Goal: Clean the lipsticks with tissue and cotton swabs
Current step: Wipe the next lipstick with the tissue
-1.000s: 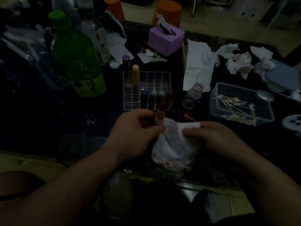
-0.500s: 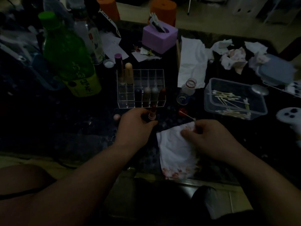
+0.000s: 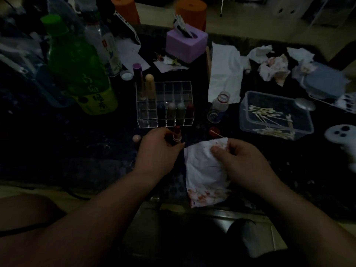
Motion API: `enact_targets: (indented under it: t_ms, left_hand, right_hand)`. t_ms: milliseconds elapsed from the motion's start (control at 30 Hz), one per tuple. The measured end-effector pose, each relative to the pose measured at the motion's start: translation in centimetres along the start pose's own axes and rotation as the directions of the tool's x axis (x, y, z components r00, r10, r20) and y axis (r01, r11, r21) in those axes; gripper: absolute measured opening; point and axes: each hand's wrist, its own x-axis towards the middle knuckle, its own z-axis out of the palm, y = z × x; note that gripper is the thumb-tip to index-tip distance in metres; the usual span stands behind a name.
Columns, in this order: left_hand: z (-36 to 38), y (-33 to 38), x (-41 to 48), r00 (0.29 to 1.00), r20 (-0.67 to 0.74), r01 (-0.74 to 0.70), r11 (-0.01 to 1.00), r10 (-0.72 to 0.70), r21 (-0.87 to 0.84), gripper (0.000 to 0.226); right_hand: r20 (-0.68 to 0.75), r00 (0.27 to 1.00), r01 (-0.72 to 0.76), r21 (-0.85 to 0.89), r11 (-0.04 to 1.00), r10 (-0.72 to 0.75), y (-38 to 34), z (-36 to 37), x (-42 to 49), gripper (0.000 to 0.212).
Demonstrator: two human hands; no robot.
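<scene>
Dark red lipstick (image 3: pixel 176 134), wound out above a pale pink collar, stands upright in the left hand (image 3: pixel 158 151), whose fingers curl round its base just near of the rack (image 3: pixel 164 122). The right hand (image 3: pixel 242 162) pinches the far edge of a white tissue (image 3: pixel 202 170), smeared red along its near edge. A red-tipped swab (image 3: pixel 217 134) pokes out beyond that hand. The clear rack holds four lipsticks (image 3: pixel 175 112) in its near row and two taller tubes (image 3: pixel 150 86) at far left. A clear tub (image 3: pixel 248 120) to the right holds loose swabs (image 3: pixel 269 120).
</scene>
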Motion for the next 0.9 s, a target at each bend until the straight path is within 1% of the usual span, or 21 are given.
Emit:
enact_targets:
  t_ms: [167,267,433,567,667,700,767,833,867,900]
  left_hand:
    - [-0.1,0.2,-0.1,1.0,-0.012,-0.011,1.0,0.011,0.029,0.017]
    - [-0.2,0.4,-0.2,1.0,-0.003,0.008,1.0,-0.008,0.011,0.016]
    - [-0.4,0.4,-0.4,1.0,0.013,0.023,1.0,-0.023,0.017,0.021]
    - [-0.9,0.8,-0.6,0.998,0.043,0.038,0.999,-0.039,0.013,0.02]
    - [-1.7,1.1,-1.1,0.994,0.096,0.053,0.999,-0.053,0.006,0.029]
    - [-2.0,1.1,-1.4,0.995,0.091,0.036,0.999,-0.039,0.027,0.031]
    - [-3.2,1.4,-2.2,0.998,0.005,-0.06,0.992,0.06,0.107,0.027]
    - [-5.2,1.7,-2.8,0.974,-0.11,-0.178,0.969,0.198,0.171,0.017]
    - [-6.2,1.5,-2.8,0.959,-0.146,-0.213,0.957,0.244,0.198,0.016]
    - [-7.1,1.0,-2.3,0.953,-0.155,-0.222,0.947,0.261,0.234,0.019]
  right_hand:
    - [0.02,1.0,0.001,0.038,0.999,-0.002,0.1,0.0,-0.3,0.014]
    - [0.024,1.0,0.003,0.056,0.998,-0.004,0.2,0.0,-0.3,0.012]
    - [0.01,1.0,-0.001,0.062,0.998,0.0,0.2,-0.1,-0.3,0.012]
    - [0.015,1.0,-0.014,0.055,0.998,0.013,0.1,-0.3,-0.2,0.011]
    - [0.024,1.0,-0.002,0.006,1.0,0.002,0.0,-0.4,-0.2,0.013]
    - [0.032,0.999,0.006,-0.018,1.0,-0.005,-0.1,-0.5,-0.2,0.015]
    - [0.057,0.998,0.015,-0.062,0.998,-0.012,-0.2,-0.8,-0.2,0.022]
    - [0.085,0.996,0.016,-0.078,0.997,-0.01,-0.4,-1.1,-0.3,0.028]
    - [0.101,0.995,0.025,-0.075,0.997,-0.018,-0.6,-1.2,-0.4,0.03]
    - [0.113,0.993,0.039,-0.078,0.996,-0.03,-0.8,-1.3,-0.5,0.033]
